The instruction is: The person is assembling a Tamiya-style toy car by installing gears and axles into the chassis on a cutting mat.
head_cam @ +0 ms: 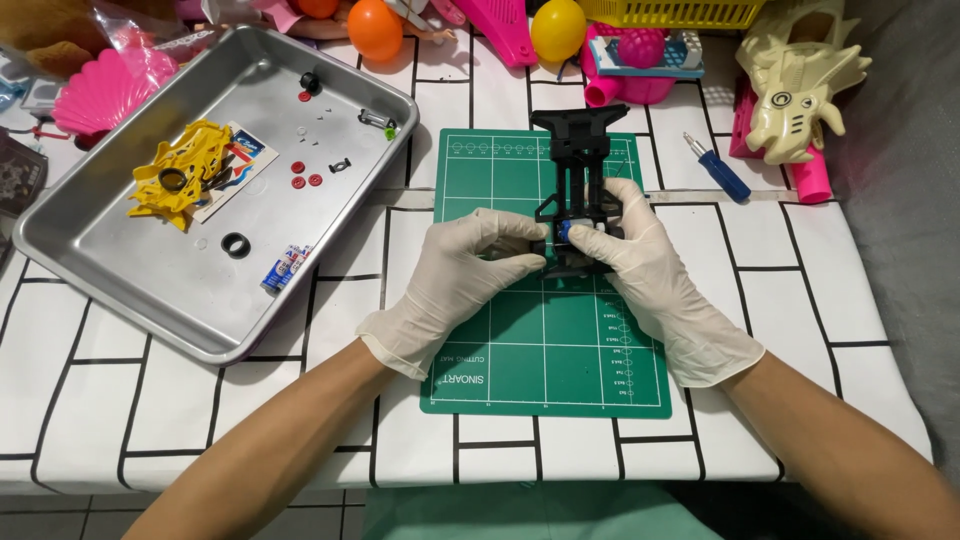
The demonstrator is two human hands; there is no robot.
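Gloved left hand (462,280) and right hand (648,268) pinching opposite sides of a black toy car chassis (576,190), chassis between the fingertips over the green cutting mat (545,355), blue screwdriver (718,168) off right, metal tray (120,260) with yellow parts (185,172) off left

This looks like a hobby corner in a home, set up for building small models. The desk (800,300) wears a white cloth printed with black brick lines, a green cutting mat (530,370) lies on it, and a metal tray (120,270) keeps tiny loose parts. Bright plastic toys (800,90), balls (375,28) and a yellow basket (670,12) crowd the far edge.
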